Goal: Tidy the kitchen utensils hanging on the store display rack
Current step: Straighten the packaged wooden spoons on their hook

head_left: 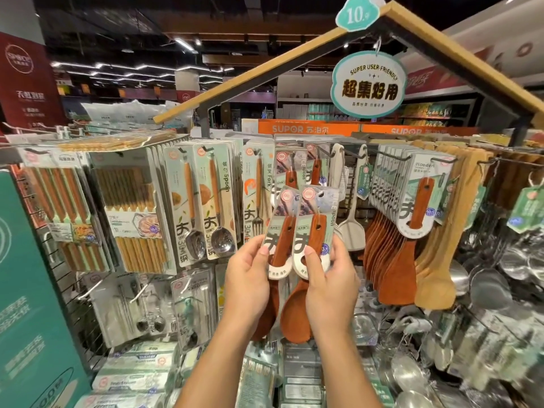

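The left hand pinches one carded wooden rice spoon — thumb on its card. The right hand grips a second spoon just beside it — both held before the display rack.

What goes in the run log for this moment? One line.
left hand: holds left carded brown wooden rice spoon | right hand: holds right carded brown wooden rice spoon | both off hooks, before rack

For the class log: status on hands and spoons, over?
Left hand grips one carded rice spoon. Right hand grips the other. Both off the hooks. Nothing blocking.
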